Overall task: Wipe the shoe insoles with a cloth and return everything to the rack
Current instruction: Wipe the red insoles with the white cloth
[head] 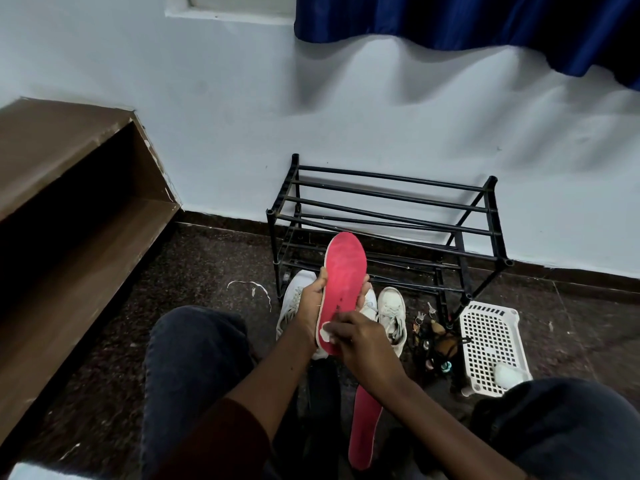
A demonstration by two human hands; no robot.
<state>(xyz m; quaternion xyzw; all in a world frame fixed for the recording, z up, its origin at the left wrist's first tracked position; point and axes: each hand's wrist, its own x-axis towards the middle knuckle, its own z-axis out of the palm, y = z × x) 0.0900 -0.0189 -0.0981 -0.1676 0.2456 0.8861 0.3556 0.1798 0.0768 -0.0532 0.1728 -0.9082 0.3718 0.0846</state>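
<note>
My left hand [310,299] grips a red insole [344,268] by its edges, holding it upright in front of the black shoe rack [391,216]. My right hand [360,341] presses a small white cloth [327,332] against the insole's lower heel end. A second red insole [365,427] lies on the floor between my knees. Two white sneakers [393,313] stand on the floor just before the rack, one partly hidden behind my left hand.
A white perforated basket [488,337] with a pale bundle in it sits at the rack's right. Keys and small dark items [433,337] lie beside it. A brown wooden shelf unit [69,209] fills the left. A blue curtain [485,26] hangs above.
</note>
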